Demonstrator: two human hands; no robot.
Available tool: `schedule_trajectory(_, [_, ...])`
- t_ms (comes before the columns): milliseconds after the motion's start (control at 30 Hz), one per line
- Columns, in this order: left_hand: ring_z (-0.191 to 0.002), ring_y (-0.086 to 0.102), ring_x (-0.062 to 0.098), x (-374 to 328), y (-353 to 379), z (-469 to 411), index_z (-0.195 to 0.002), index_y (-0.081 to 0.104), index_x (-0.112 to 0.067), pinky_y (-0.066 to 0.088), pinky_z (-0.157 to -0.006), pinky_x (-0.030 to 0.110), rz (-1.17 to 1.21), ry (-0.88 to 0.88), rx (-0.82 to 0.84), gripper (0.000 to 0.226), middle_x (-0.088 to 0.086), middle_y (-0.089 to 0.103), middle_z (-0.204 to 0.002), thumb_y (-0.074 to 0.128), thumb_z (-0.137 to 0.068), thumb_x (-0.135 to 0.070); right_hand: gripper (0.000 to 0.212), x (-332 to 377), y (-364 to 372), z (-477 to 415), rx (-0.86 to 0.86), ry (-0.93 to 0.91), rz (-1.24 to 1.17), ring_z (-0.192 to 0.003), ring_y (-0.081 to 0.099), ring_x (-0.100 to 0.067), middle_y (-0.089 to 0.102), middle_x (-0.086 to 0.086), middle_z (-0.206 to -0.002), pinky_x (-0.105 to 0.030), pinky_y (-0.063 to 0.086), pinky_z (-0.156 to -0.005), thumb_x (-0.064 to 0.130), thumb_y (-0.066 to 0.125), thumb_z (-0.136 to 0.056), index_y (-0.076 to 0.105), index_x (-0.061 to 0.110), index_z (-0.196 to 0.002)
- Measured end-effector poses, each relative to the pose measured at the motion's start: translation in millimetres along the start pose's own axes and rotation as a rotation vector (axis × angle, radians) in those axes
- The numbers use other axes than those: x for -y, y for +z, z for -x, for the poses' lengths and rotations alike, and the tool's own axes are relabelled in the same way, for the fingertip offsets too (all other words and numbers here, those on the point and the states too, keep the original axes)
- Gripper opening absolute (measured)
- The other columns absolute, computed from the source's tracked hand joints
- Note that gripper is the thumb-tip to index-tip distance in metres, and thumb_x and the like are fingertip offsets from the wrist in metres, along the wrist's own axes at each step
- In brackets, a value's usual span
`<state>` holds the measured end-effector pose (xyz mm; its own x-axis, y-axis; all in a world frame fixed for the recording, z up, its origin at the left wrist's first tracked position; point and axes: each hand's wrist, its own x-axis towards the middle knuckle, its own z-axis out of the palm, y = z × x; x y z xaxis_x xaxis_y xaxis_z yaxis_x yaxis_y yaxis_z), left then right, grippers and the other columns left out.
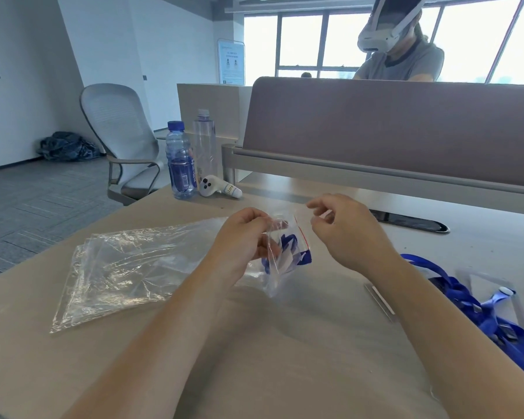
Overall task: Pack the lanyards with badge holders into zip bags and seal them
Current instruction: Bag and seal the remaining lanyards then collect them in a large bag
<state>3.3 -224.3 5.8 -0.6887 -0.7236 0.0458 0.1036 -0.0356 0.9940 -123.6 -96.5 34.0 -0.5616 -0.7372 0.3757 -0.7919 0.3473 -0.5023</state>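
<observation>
A small clear zip bag (pixel 277 276) with a red zip strip hangs just above the table's middle. My left hand (pixel 242 237) grips its left side. Folded inside it are a blue lanyard (pixel 304 257) and a white badge holder. My right hand (pixel 345 234) is at the bag's mouth, its thumb and fingers curled and pinching the clear edge beside the red strip. A pile of loose blue lanyards (pixel 472 300) with clear badge holders lies on the table at the right, beside my right forearm.
A stack of empty clear bags (pixel 118 267) lies left of my hands. Two water bottles (pixel 180 164) and a white controller (pixel 217 186) stand at the back left. A desk divider (pixel 390 131) closes the far edge; a person sits behind it. An office chair (pixel 118 131) stands left.
</observation>
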Motion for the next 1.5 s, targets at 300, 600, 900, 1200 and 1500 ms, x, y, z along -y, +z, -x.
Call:
schedule_trajectory(300, [-0.047,0.053,0.024,-4.8,6.5,10.9,-0.08,0.057,-0.008,0.045,-0.051,0.027,-0.167,0.049,0.152,0.014,0.022,0.068,-0.08,0.061,-0.093,-0.01,0.015,-6.1,7.7,1.7,0.06,0.012,-0.126,-0.06,0.063,0.001,0.067,0.021,-0.092,-0.025,0.051,-0.069,0.025,0.059,-0.096,0.07,0.031,-0.105])
schedule_trajectory(600, [-0.061,0.055,0.004,-1.2,6.7,13.9,-0.094,0.062,-0.02,0.041,-0.058,0.019,-0.722,0.119,0.314,0.027,-0.006,0.067,-0.082,0.076,-0.082,-0.039,0.017,-14.3,-5.8,-1.7,-0.131,0.133,-0.107,-0.073,0.065,-0.012,0.068,0.009,-0.08,-0.027,0.054,-0.068,0.019,0.057,-0.093,0.068,0.029,-0.084])
schedule_trajectory(900, [-0.05,0.065,0.014,1.2,-1.1,9.0,-0.084,0.057,-0.006,0.055,-0.056,0.037,-0.875,0.104,0.204,0.014,0.003,0.057,-0.076,0.051,-0.095,-0.013,0.02,-16.5,-19.2,-3.3,-0.051,0.199,0.08,-0.078,0.063,-0.02,0.069,0.003,-0.084,-0.032,0.055,-0.071,0.018,0.053,-0.091,0.071,0.022,-0.084])
schedule_trajectory(1200, [-0.091,0.068,0.019,-6.5,-10.2,1.9,-0.082,0.062,-0.032,0.055,-0.089,0.048,-0.602,0.294,-0.088,0.009,-0.007,0.072,-0.089,0.058,-0.089,-0.03,0.019,-3.7,-39.8,-0.9,0.032,0.208,0.146,-0.075,0.068,-0.027,0.071,-0.002,-0.075,-0.041,0.058,-0.073,0.019,0.054,-0.089,0.069,0.019,-0.076])
schedule_trajectory(1500, [-0.072,0.06,-0.008,-5.1,-11.1,2.4,-0.082,0.066,-0.028,0.044,-0.069,0.014,-0.696,0.379,-0.012,0.012,-0.017,0.068,-0.079,0.073,-0.087,-0.021,0.017,-11.5,-54.4,-3.9,0.176,0.206,0.294,-0.083,0.06,-0.016,0.065,0.007,-0.092,-0.035,0.053,-0.079,0.039,0.071,-0.084,0.059,0.031,-0.077])
